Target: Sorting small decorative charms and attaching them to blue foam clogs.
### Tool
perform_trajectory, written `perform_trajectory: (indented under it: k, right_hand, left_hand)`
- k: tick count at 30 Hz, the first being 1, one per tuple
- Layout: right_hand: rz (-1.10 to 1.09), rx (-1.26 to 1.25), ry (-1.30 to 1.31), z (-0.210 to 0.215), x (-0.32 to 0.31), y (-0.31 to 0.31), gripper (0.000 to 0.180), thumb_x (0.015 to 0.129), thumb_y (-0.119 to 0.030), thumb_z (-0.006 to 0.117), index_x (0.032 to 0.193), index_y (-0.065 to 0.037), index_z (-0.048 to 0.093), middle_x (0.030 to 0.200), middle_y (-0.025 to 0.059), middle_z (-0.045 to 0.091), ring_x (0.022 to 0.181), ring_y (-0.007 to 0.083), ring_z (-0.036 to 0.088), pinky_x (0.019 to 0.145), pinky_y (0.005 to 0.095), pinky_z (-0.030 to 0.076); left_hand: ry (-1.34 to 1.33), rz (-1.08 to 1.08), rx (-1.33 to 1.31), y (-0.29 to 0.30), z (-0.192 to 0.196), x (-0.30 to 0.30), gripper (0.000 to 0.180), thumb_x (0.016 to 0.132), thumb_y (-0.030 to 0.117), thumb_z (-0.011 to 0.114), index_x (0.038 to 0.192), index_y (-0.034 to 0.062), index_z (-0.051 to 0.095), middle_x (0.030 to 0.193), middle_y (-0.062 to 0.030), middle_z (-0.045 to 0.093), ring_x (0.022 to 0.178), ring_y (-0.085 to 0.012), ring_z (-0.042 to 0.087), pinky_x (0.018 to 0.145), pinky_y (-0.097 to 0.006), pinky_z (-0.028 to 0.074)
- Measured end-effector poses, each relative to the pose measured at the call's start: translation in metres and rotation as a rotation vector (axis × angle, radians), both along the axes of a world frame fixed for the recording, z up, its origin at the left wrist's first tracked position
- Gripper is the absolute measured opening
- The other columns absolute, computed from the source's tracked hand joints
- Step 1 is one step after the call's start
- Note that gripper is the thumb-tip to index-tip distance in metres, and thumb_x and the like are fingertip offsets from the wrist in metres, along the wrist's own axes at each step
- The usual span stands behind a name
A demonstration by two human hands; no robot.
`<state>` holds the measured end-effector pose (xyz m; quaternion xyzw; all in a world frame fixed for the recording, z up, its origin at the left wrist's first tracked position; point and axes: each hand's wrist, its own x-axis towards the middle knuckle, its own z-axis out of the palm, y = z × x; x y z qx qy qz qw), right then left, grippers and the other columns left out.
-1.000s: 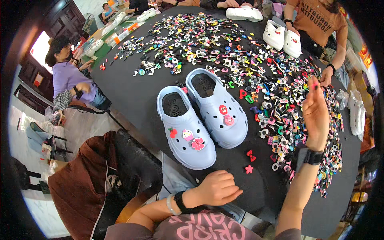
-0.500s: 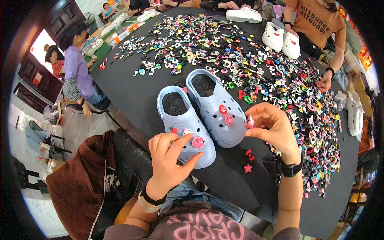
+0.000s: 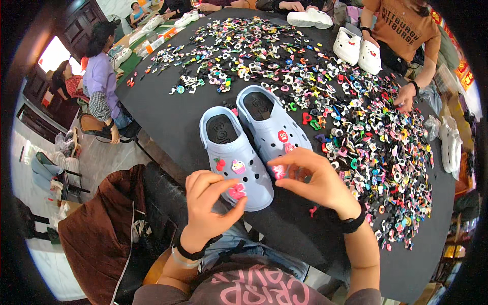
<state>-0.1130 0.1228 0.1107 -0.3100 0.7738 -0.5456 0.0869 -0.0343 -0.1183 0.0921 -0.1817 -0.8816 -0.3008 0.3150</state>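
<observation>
Two light blue clogs stand side by side before me, toes toward me. The left clog (image 3: 259, 197) carries a cherry charm (image 3: 219, 163) and a cupcake charm (image 3: 238, 166); bare holes show near its toe. On the right clog (image 3: 272, 129) sit a red charm (image 3: 282, 136) and a pink charm, the latter partly behind my fingers. My left hand (image 3: 209, 203) pinches a pink flower charm (image 3: 237, 191) over the left clog's outer side. Between my right hand's (image 3: 317, 180) thumb and finger is a small pink-and-white charm (image 3: 278, 172), held above the left clog's inner side.
A wide spread of colourful shoe charms (image 3: 376, 152) covers much of the black table (image 3: 157, 107). One small pinkish-red charm (image 3: 313, 210) lies below my right hand. Across the table, a person in orange (image 3: 406, 35) reaches into the charms beside white clogs (image 3: 370, 57).
My left hand has taken the pink flower charm off the left clog. My right hand has moved left with its charm, from beside the right clog to over the left one.
</observation>
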Motion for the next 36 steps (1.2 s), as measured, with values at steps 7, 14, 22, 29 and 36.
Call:
perform_trajectory:
  k: [7, 14, 22, 29, 36]
  right_hand:
    - [-0.035, 0.132, 0.289, -0.011, 0.014, -0.022, 0.03, 0.081, -0.016, 0.075, 0.11, -0.012, 0.068, 0.085, 0.0069, 0.063, 0.072, 0.0227, 0.063, 0.064, 0.0339, 0.051]
    - [-0.1, 0.12, 0.353, -0.02, 0.013, -0.039, 0.036, 0.077, -0.014, 0.078, 0.112, -0.008, 0.069, 0.077, 0.0069, 0.058, 0.065, 0.0192, 0.058, 0.059, 0.0317, 0.048]
    - [-0.003, 0.12, 0.158, -0.01, 0.009, -0.03, 0.037, 0.081, -0.009, 0.072, 0.117, -0.005, 0.065, 0.089, 0.0132, 0.062, 0.078, 0.0299, 0.065, 0.071, 0.0385, 0.053]
    - [-0.048, 0.173, 0.374, -0.011, 0.003, -0.022, 0.027, 0.081, -0.009, 0.073, 0.109, -0.006, 0.07, 0.087, 0.0105, 0.07, 0.074, 0.0228, 0.067, 0.067, 0.0321, 0.053]
    - [-0.012, 0.194, 0.204, 0.002, 0.013, -0.016, 0.014, 0.086, -0.016, 0.067, 0.094, -0.005, 0.07, 0.08, 0.0127, 0.067, 0.078, 0.0327, 0.065, 0.069, 0.0419, 0.052]
  left_hand:
    - [-0.023, -0.097, -0.015, -0.009, -0.002, 0.015, 0.038, 0.062, 0.008, 0.08, 0.098, 0.0061, 0.068, 0.089, -0.0055, 0.067, 0.086, -0.0257, 0.059, 0.079, -0.038, 0.043]
    - [-0.022, -0.16, -0.02, 0.003, -0.011, 0.013, 0.041, 0.063, 0.006, 0.076, 0.102, 0.0032, 0.067, 0.105, -0.0087, 0.072, 0.085, -0.0248, 0.06, 0.08, -0.038, 0.044]
    - [0.025, -0.19, -0.098, 0.011, -0.02, 0.007, 0.044, 0.066, 0.01, 0.076, 0.108, 0.0033, 0.065, 0.118, -0.0118, 0.069, 0.092, -0.0247, 0.059, 0.082, -0.039, 0.044]
    - [0.003, -0.186, -0.111, 0.015, -0.02, 0.002, 0.044, 0.067, 0.011, 0.077, 0.109, 0.0037, 0.064, 0.119, -0.0102, 0.069, 0.092, -0.0247, 0.059, 0.084, -0.039, 0.042]
    - [0.003, -0.166, -0.109, 0.016, -0.02, 0.002, 0.043, 0.068, 0.011, 0.077, 0.108, 0.0034, 0.065, 0.115, -0.0103, 0.07, 0.091, -0.0246, 0.059, 0.083, -0.039, 0.042]
